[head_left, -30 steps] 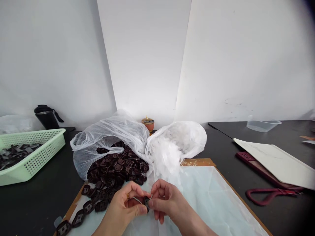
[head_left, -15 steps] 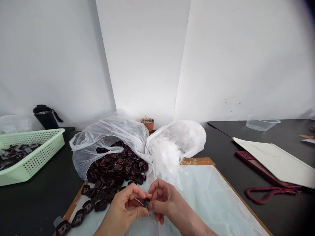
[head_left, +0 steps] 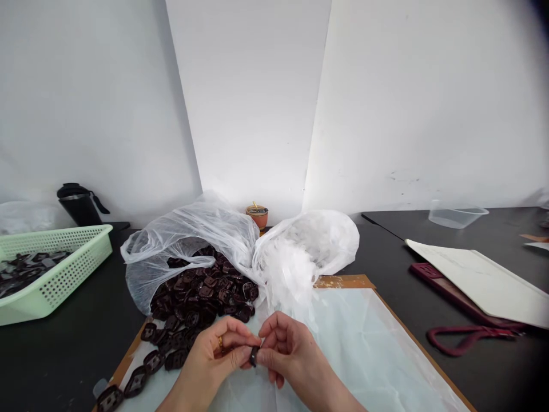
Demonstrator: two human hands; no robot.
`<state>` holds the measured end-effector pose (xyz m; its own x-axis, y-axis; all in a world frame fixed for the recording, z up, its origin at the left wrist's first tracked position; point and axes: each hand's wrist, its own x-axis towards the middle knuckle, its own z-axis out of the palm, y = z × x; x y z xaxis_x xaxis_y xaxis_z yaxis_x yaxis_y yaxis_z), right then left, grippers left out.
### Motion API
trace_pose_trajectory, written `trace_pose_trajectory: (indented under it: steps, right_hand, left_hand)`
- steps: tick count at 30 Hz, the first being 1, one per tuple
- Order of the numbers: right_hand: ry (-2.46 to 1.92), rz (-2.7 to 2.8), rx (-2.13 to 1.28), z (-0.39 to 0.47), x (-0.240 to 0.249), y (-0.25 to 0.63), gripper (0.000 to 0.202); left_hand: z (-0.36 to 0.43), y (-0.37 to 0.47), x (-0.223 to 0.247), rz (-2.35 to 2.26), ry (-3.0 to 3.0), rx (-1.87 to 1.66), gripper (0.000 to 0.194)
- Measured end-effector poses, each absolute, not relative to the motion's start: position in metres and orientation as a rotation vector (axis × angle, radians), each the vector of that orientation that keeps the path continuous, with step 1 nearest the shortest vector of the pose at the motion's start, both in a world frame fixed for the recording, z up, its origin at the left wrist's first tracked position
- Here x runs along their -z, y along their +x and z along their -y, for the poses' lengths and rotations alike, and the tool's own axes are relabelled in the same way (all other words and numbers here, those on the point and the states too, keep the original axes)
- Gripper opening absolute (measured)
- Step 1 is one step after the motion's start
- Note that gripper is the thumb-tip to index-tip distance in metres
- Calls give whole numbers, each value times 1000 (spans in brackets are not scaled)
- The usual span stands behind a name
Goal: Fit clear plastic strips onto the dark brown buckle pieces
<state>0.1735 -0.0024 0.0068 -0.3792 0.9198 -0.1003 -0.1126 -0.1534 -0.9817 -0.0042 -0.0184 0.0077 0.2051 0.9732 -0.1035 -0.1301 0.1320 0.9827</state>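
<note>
The small dark brown plastic piece was raised between your two hands, above the pale sheet and near the bottom of the view. You had it nearly edge-on, presumably so that both thumbs could reach it at once.

At its nine o'clock side, your left hand gripped it, the thumb and forefinger almost closed around its edge. At three o'clock, your right hand pressed its thumb against the piece; the forefinger curled just above, leaving only a narrow gap, and the other fingers were loosely bent. Whether those right fingers also pinched a bit of film could not be told.

The pile of similar dark pieces lay at eleven o'clock, spilling from a clear plastic bag, a spot that seemed to suit an easy left-hand reach. More trailed away between eight and nine o'clock. At one o'clock, white film scraps spilled from another bag.

The sheet covered a brown board, likely to shield it and the black worktop. Farther out, a green perforated basket stood at ten o'clock, while maroon-handled scissors lay at three, well apart from your hands.
</note>
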Motion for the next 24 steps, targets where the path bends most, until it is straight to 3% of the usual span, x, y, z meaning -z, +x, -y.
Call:
trace_pose_trajectory:
  steps: [3, 6, 11, 19, 24]
  right_hand:
    - [-991, 1417, -1544, 5, -17, 176, 21]
    - [-1005, 1665, -1289, 8, -23, 174, 39]
    - [-1127, 1913, -979, 13, -19, 168, 18]
    - [-1090, 1978, -734, 15, -22, 172, 17]
    - [-1096, 1968, -713, 15, -20, 172, 18]
  left_hand:
    - [18, -7, -9, -981, 1020, -1155, 25]
    - [20, -5, -12, -921, 932, -1208, 24]
    - [22, -2, -16, -922, 944, -1222, 19]
    - [20, -8, -18, -1161, 911, -1411, 20]
    - [20, -9, -19, -1181, 965, -1342, 15]
